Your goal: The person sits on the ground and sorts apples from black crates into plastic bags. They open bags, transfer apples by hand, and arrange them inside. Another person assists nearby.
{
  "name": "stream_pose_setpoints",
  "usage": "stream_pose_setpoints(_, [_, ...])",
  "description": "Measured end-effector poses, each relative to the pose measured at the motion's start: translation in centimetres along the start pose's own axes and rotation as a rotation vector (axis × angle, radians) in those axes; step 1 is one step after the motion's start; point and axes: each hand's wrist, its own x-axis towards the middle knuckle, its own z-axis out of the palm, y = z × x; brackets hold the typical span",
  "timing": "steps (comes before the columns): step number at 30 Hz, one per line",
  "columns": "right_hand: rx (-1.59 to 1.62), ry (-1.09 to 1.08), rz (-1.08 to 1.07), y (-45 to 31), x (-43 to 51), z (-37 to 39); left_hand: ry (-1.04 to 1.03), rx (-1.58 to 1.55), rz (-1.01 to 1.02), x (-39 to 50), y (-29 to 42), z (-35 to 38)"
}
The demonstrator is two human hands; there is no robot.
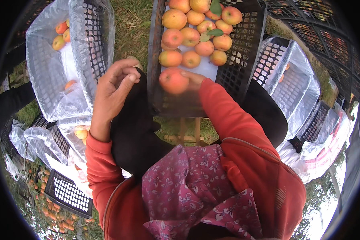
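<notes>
My right hand (195, 81) grips a red-orange apple (173, 80) above the near end of a black plastic crate (231, 72). Many more red and yellow apples (190, 37) lie in the crate on a pale liner (210, 69); some carry green leaves (215, 32). Over my left knee, beside the crate's left wall, my left hand (112, 87) is loosely curled with nothing visible in it. Part of its fingers is turned away from view.
At left stands a plastic-lined crate (44, 81) with a few apples (59, 42). Another lined crate (294, 69) is at right. Stacked black crates (327, 27) full of fruit rise at upper right. Grass (129, 27) shows between crates. My black-clad knees flank the middle crate.
</notes>
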Motion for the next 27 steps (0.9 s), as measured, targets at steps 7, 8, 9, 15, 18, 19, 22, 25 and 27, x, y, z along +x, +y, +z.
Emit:
stream_pose_setpoints(7, [-0.164,-0.171,-0.237,-4.1,-3.8,7.4,-0.191,0.365,-0.039,-0.9,1.8,1.1])
stream_pose_setpoints(8, [-0.236,-0.183,-0.307,-4.7,-4.8,9.2,-0.279,0.324,-0.128,-1.1,2.6,1.2])
stream_pose_setpoints(9, [-0.314,-0.180,-0.378,-4.8,-6.0,11.1,-0.358,0.178,-0.214,-1.3,3.2,1.7])
stream_pose_setpoints(15, [-0.759,-0.197,-0.650,-4.6,-13.6,20.0,-0.421,-0.434,-0.161,-6.5,5.8,6.5])
stream_pose_setpoints(18, [-0.969,-0.134,-0.757,-4.3,-17.4,21.9,-0.344,-0.462,-0.028,-8.6,6.5,9.2])
stream_pose_setpoints(19, [-1.026,-0.102,-0.769,-4.1,-18.6,22.2,-0.320,-0.412,0.017,-9.2,6.6,9.9])
stream_pose_setpoints(22, [-1.149,-0.031,-0.801,-3.2,-21.7,23.1,-0.232,-0.336,0.137,-10.5,6.4,12.0])
stream_pose_setpoints(25, [-1.214,0.059,-0.793,-2.1,-24.0,23.6,-0.187,-0.237,0.201,-11.3,6.4,13.6])
stream_pose_setpoints(27, [-1.250,0.125,-0.809,-1.2,-24.7,23.7,-0.154,-0.160,0.274,-12.0,6.2,14.4])
